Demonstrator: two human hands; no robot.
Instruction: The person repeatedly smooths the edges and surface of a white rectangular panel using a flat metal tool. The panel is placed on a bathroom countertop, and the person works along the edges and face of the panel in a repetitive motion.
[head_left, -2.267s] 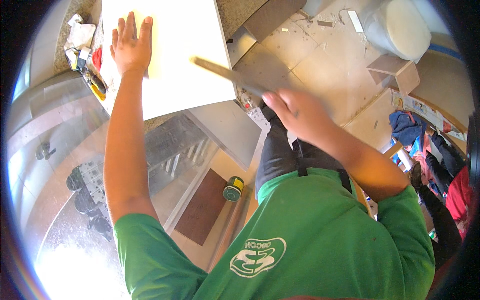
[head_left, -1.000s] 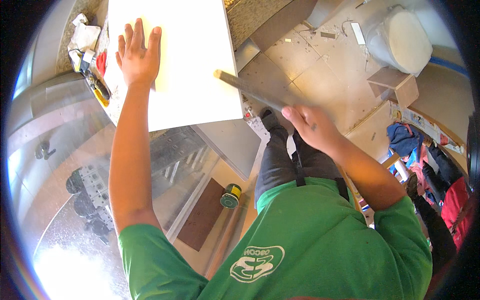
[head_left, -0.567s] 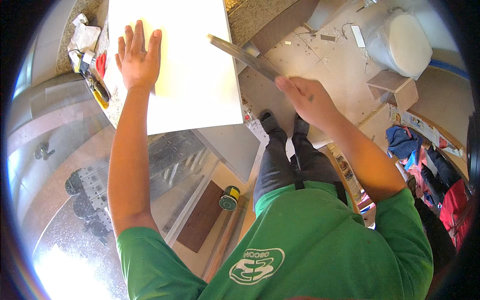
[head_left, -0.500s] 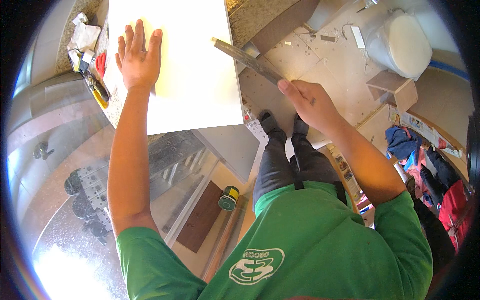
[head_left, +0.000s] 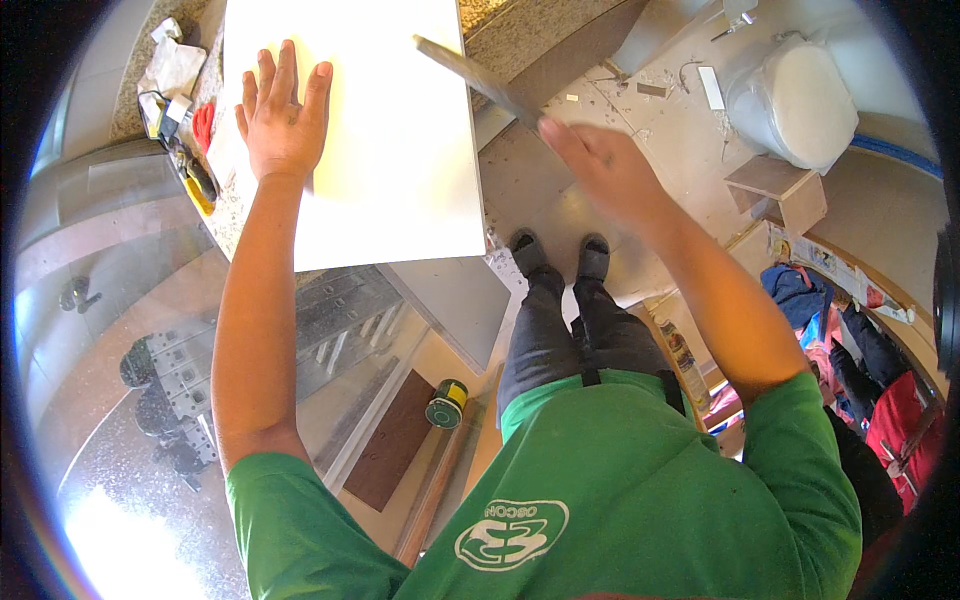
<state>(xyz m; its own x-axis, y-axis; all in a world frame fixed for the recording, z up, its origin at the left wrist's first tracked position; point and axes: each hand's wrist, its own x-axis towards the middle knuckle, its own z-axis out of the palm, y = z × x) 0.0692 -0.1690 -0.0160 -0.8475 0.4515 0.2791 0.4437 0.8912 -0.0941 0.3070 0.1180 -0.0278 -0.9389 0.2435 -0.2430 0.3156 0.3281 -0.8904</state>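
A white rectangular board lies flat on the speckled stone counter, overhanging its near side. My left hand rests palm down on the board's left part, fingers spread. My right hand is closed around one end of a long, narrow, dark file, off the board's right side. The file slants up and left across the board's right edge, its far tip over the white face. Blur and the angle hide whether it touches the edge.
Red-handled and yellow-handled tools lie on the counter left of the board. A wrapped toilet and a small wooden box stand right on the debris-strewn floor. Below are a green tin and a glass panel; clothes pile at right.
My right hand and the file have moved up and slightly left along the board's right edge. My left hand stays flat on the board. The whole view has shifted a little.
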